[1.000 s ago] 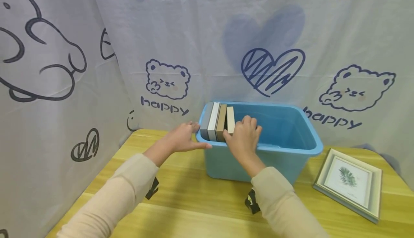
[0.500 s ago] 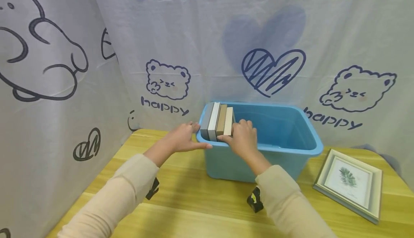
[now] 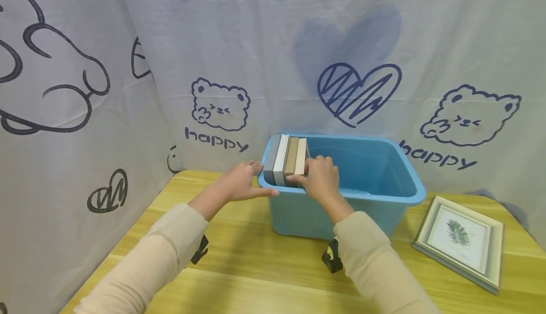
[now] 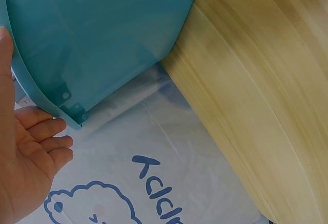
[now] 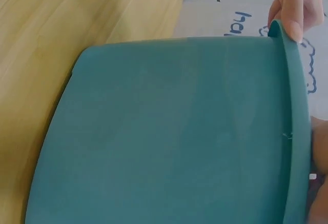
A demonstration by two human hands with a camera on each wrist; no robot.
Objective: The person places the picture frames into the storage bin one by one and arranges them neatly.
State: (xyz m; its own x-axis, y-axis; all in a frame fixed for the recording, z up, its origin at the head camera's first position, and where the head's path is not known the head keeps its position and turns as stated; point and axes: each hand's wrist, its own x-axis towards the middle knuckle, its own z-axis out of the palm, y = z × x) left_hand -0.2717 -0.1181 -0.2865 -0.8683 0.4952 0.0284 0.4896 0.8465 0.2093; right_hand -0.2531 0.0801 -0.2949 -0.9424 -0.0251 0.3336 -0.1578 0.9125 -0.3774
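Note:
My left hand (image 3: 235,181) holds the left front corner of a blue plastic bin (image 3: 371,199), thumb along the front rim and fingers at the left rim. In the left wrist view its fingers (image 4: 48,131) bend beside the rim. Inside the bin's left end, several flat pieces that look like picture frames stand on edge: grey (image 3: 272,160), white (image 3: 281,157), tan (image 3: 291,155) and cream (image 3: 301,155). My right hand (image 3: 322,176) grips the cream one, thumb across the front edges; its fingertips are hidden. The right wrist view mostly shows the bin's outer wall (image 5: 164,126).
A picture frame (image 3: 460,240) with a green leaf print lies on the wooden table (image 3: 239,266), right of the bin. Printed cloth (image 3: 281,58) hangs behind the bin and to the left. A dark wrist camera (image 3: 332,257) sits under the right sleeve.
The cream picture frame has moved left against the tan one, so the gap between them is gone. My right hand shifted slightly left with it. My left hand stays at the bin corner.

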